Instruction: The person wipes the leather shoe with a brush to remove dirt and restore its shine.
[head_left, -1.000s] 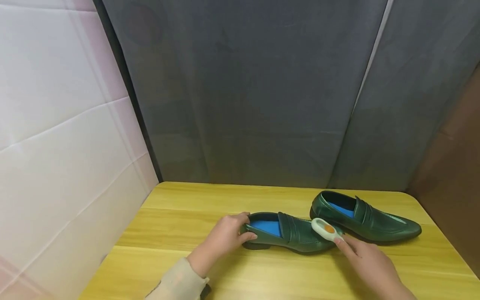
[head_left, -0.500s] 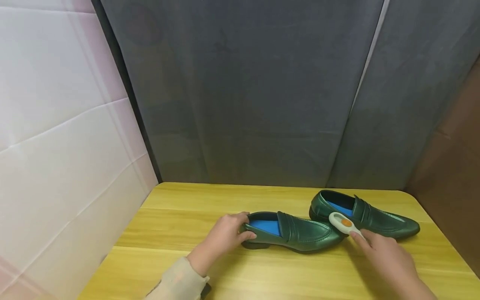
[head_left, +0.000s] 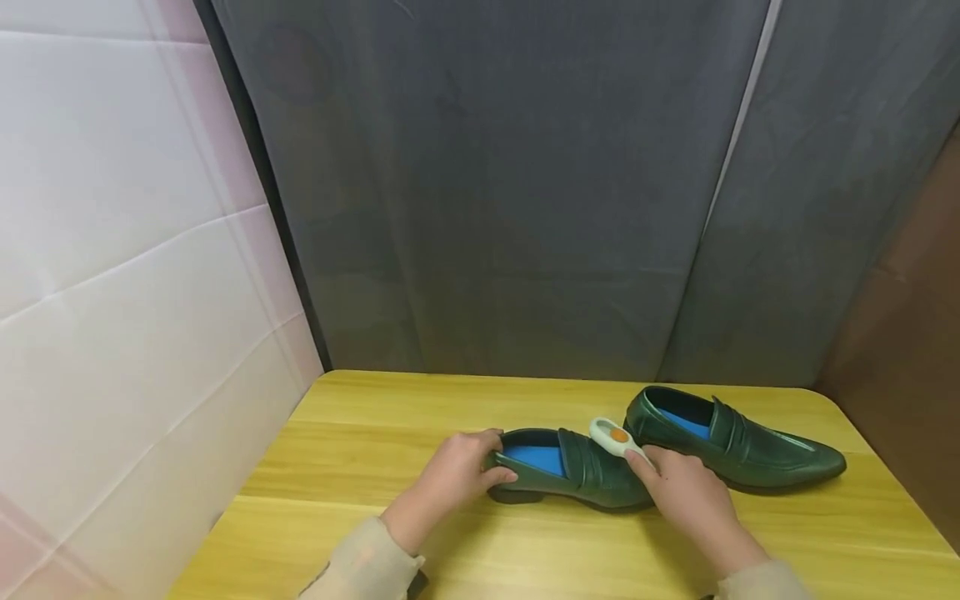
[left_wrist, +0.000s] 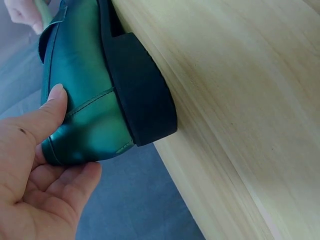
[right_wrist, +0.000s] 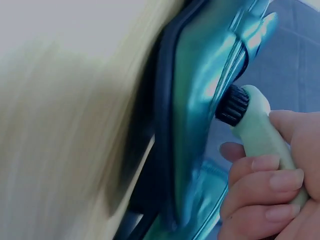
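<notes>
A dark green loafer (head_left: 611,482) with a blue insole lies on the table, toe to the right. My left hand (head_left: 459,468) grips its heel end; in the left wrist view the thumb lies along the side above the black heel (left_wrist: 142,90). My right hand (head_left: 693,493) holds a pale green shoe brush (head_left: 611,437) with an orange oval on its back. In the right wrist view its black bristles (right_wrist: 233,105) touch the top of the loafer's front. The right hand hides part of the toe in the head view.
A second green loafer (head_left: 772,450) stands behind and to the right, toe pointing right. The yellow wooden table (head_left: 375,433) ends at a grey curtain (head_left: 487,208). A white panel (head_left: 135,250) rises on the left, a brown one (head_left: 915,333) on the right.
My right hand first moved the brush right toward the loafer's toe, then back left to near the strap. The left hand has kept its grip on the heel.
</notes>
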